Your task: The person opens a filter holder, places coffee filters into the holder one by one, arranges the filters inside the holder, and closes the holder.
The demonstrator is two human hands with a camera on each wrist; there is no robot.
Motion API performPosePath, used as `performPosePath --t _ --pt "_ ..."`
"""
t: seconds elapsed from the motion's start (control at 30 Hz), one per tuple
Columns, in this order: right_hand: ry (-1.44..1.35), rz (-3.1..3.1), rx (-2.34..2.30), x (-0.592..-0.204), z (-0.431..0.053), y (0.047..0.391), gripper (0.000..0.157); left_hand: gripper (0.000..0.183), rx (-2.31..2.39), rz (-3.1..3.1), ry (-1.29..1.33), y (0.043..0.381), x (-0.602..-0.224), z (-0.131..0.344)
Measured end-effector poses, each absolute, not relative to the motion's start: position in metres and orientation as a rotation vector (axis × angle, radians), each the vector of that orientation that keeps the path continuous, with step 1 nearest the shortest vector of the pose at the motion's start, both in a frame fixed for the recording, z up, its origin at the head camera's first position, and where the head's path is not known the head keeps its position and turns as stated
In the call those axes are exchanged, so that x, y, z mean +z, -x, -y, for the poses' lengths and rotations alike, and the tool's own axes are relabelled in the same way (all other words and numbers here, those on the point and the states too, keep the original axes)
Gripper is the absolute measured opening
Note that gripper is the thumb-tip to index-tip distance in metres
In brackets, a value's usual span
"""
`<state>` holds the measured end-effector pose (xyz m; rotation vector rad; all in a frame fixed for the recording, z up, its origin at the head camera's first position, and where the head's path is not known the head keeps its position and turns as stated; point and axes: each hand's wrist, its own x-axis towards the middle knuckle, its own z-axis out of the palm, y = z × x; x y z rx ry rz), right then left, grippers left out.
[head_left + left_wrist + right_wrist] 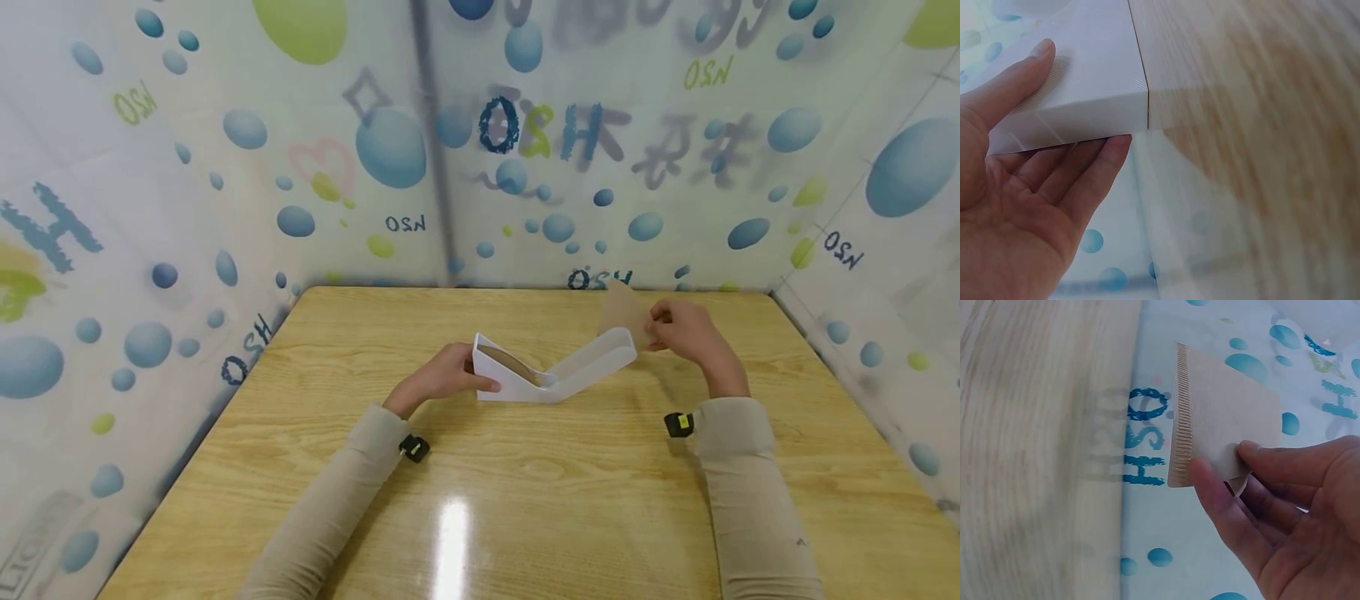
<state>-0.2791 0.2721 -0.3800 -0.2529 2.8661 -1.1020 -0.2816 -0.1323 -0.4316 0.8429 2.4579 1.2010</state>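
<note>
My left hand (446, 373) grips one end of a white box (519, 389) just above or on the table; I cannot tell whether it touches. In the left wrist view, the thumb lies on a broad face of the box and the fingers are beneath it. Its lid (592, 367) is swung out to the right. Brown paper filters (508, 363) stand inside the box. To the right of the lid, my right hand (686, 335) pinches a brown paper coffee filter (1229, 406) between thumb and fingers. A crimped seam runs along one edge of that filter.
Under both hands is a wood-grain table (525, 483). Printed sheeting (525, 225) with blue and green spots stands behind it and at both sides. A small black device (679, 425) sits at the right cuff, and a similar black device (414, 448) at the left.
</note>
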Motion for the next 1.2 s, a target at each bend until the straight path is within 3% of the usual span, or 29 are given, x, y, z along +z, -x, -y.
performPosePath --t 1.2 --pt "0.331 -2.998 -1.116 -0.335 -0.254 0.25 0.031 0.033 1.192 -2.458 -0.814 0.282 -0.431 0.132"
